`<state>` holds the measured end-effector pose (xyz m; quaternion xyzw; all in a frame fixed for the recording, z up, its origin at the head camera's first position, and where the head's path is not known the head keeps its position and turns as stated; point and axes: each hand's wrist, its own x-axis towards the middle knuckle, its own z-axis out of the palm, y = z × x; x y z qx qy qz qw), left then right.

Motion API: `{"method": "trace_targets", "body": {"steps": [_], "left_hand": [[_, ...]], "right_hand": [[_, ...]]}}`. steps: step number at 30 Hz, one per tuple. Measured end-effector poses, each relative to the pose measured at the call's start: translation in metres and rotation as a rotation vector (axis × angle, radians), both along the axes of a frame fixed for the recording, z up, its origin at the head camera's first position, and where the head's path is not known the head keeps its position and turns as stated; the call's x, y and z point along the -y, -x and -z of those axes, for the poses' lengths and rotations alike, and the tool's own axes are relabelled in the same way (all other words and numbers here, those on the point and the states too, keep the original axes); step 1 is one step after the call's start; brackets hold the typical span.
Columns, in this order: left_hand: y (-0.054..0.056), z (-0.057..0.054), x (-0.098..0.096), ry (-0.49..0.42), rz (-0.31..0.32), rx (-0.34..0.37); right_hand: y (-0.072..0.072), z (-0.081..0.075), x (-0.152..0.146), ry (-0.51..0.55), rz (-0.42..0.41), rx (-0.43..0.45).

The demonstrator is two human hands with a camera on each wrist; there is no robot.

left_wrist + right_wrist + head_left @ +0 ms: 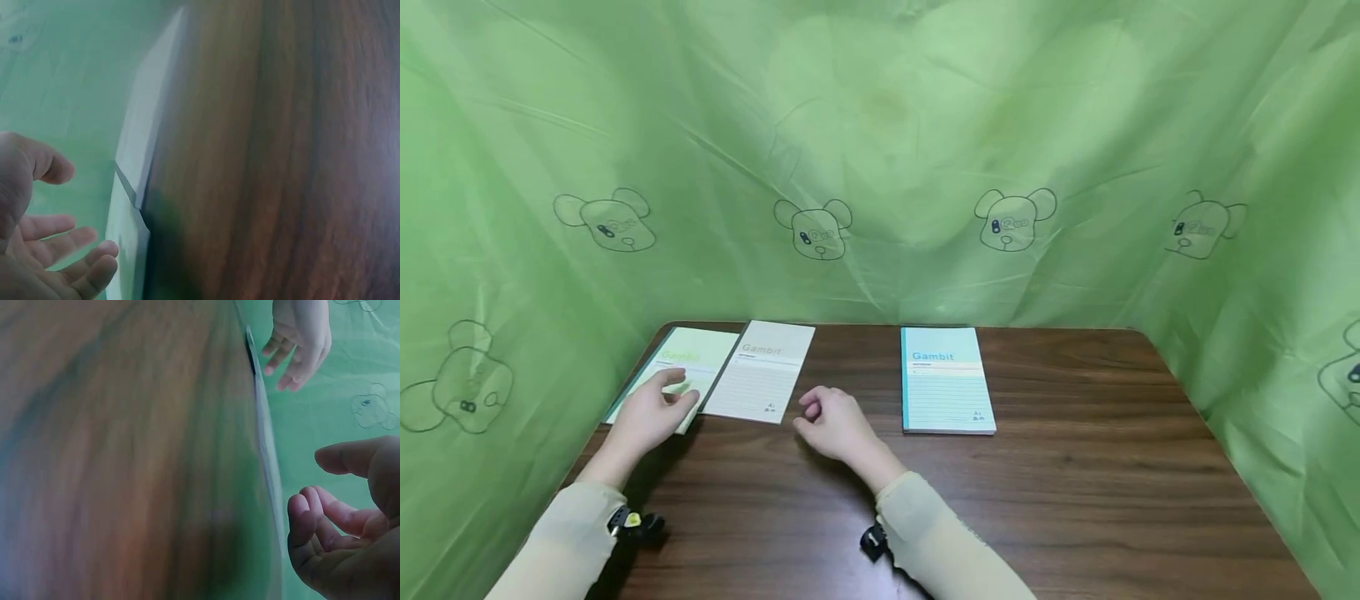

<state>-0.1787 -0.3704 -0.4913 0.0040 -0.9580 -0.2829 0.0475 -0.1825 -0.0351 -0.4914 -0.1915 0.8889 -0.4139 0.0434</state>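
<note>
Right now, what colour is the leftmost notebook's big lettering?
The big lettering is yellow-green, clearest in the head view.

Three notebooks (702,358) (762,375) (947,387), two hands (647,410) (837,425)

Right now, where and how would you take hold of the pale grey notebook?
Probably the near end of its right long edge, from the right. The pale grey notebook lies flat, its dark spine against the green notebook, its right edge facing bare table. The right hand, beside that corner, could pinch cover and underside, perhaps tipping it first.
</note>
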Motion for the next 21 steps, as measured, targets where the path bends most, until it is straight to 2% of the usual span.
{"method": "trace_targets", "body": {"steps": [3,6,10,15,21], "left_hand": [[0.003,0.005,0.003,0.032,0.030,0.033],[0.008,0.009,-0.001,0.070,0.048,0.055],[0.007,0.011,-0.004,0.081,0.040,0.059],[0.006,0.008,-0.014,0.069,0.058,0.083],[0.006,0.005,-0.026,0.065,0.066,0.104]], "right_hand": [[0.000,0.006,0.012,0.043,0.026,0.017],[0.007,0.029,0.026,0.027,0.056,-0.004],[0.013,0.057,0.043,-0.001,0.093,-0.032],[0.009,0.056,0.046,0.017,0.105,-0.010],[-0.003,0.022,0.035,0.021,0.076,0.088]]}}
